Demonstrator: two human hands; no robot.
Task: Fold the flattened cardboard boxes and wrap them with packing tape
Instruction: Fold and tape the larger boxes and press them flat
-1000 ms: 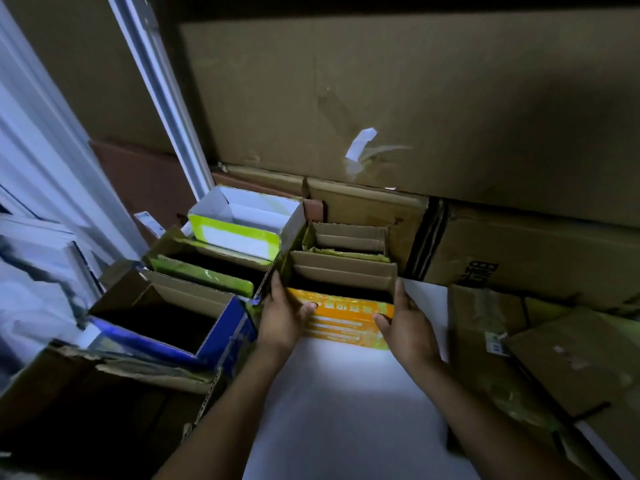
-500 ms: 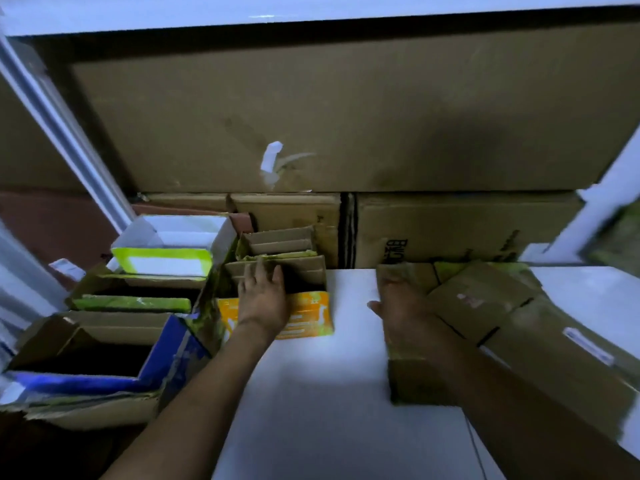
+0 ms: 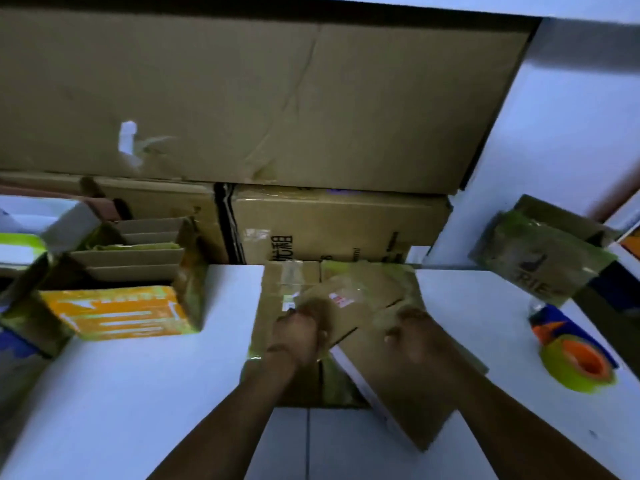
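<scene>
**Two hands on one flattened carton**

Two bare hands meet at the centre of the frame on a flattened brown cardboard carton [image 3: 388,382], which lies tilted, its lower end pointing to the lower right. The left hand [image 3: 294,337] has its fingers curled over the carton's upper left edge and grips it. The right hand [image 3: 415,336] rests on the same carton with bent fingers; motion blur hides whether they close on an edge. Beneath lies a second flattened brown cardboard piece [image 3: 287,282], flat on the white table [image 3: 121,393]. A roll of yellow-green packing tape with an orange core [image 3: 576,367] sits at the right edge, well apart from the hands. An erected carton with an orange printed panel [image 3: 117,313] stands at the left.
</scene>
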